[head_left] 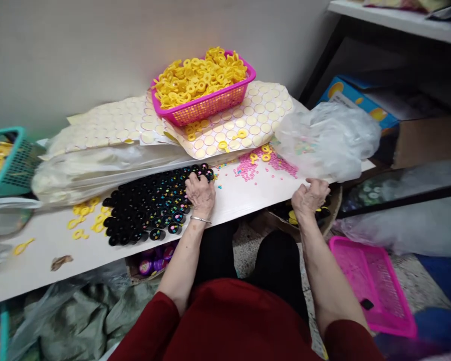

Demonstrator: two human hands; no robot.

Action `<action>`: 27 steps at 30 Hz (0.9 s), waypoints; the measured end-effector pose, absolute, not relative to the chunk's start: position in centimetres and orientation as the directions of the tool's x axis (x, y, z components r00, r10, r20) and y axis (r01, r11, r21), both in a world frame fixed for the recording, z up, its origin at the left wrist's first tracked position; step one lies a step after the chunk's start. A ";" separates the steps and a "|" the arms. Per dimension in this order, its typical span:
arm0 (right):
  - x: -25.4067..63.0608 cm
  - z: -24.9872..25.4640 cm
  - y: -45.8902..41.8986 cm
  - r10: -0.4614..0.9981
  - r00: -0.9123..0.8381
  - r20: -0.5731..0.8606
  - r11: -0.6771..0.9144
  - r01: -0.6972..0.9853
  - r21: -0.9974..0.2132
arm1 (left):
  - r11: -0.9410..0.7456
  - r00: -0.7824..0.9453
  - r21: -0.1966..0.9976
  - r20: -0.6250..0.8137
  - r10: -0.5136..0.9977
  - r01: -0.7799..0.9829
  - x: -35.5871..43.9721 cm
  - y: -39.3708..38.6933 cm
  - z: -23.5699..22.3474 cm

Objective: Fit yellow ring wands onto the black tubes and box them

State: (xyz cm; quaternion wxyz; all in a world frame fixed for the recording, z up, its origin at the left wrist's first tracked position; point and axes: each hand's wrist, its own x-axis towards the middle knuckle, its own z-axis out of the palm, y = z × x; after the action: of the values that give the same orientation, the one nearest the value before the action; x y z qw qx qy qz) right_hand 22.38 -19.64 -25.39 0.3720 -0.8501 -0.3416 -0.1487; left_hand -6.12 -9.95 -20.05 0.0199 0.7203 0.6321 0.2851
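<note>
My left hand (200, 193), with a bracelet on its wrist, reaches over the right end of a block of small black cups (150, 205). Its fingers are curled down at the cup rims; whatever they hold is hidden. Many cups on the right side contain small coloured beads. Pink beads (247, 168) lie scattered on the white table (233, 200) between my hands. At the table's front edge is my right hand (311, 198), fingers bent inward, close to a clear plastic bag (330, 135). I cannot make out anything in its grip.
A pink basket (203, 111) of yellow ring-shaped pieces sits on sheets of round stickers (270, 108) at the back. A teal basket (15, 160) stands left. Below the table are a cardboard box (332, 213) and a pink tray (376, 286). Shelving rises at right.
</note>
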 end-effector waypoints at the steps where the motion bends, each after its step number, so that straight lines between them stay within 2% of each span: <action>1: 22.8 -25.6 -19.8 0.456 0.735 0.502 -0.497 0.678 -0.542 | -0.208 0.047 0.391 0.382 0.923 0.897 -6.0 -9.8 -20.1; 6: 25.3 -26.0 -20.2 0.567 0.706 0.424 -0.401 0.687 -0.606 | -0.193 0.059 0.384 0.334 0.941 0.903 -5.9 -9.3 -20.2; 11: 26.2 -25.7 -20.8 0.606 0.713 0.352 -0.401 0.656 -0.639 | -0.226 0.040 0.443 0.392 0.919 0.868 -6.3 -9.2 -20.2; 15: 24.8 -25.0 -20.5 0.642 0.671 0.371 -0.426 0.715 -0.555 | -0.326 0.031 0.519 0.497 0.867 0.790 -6.1 -10.0 -20.3; 18: 23.0 -23.8 -18.3 0.739 0.530 0.415 -0.332 0.824 -0.460 | -0.484 0.141 0.561 0.544 0.827 0.672 -4.8 -11.4 -21.0; 21: 21.3 -22.2 -14.4 0.846 0.403 0.348 -0.243 0.874 -0.421 | -0.574 0.249 0.625 0.533 0.809 0.529 -3.0 -12.6 -22.4; 27: 19.6 -20.6 -8.2 0.822 0.544 0.166 -0.434 0.789 -0.436 | -0.475 0.274 0.824 0.402 0.874 0.308 -1.3 -12.8 -24.2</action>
State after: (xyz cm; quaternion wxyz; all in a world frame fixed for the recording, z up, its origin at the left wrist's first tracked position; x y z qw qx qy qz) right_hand 19.57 -8.16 -20.61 0.2376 -0.8459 -0.4762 0.0355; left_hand -1.26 -12.84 -24.18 0.3158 0.7329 0.4032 0.4479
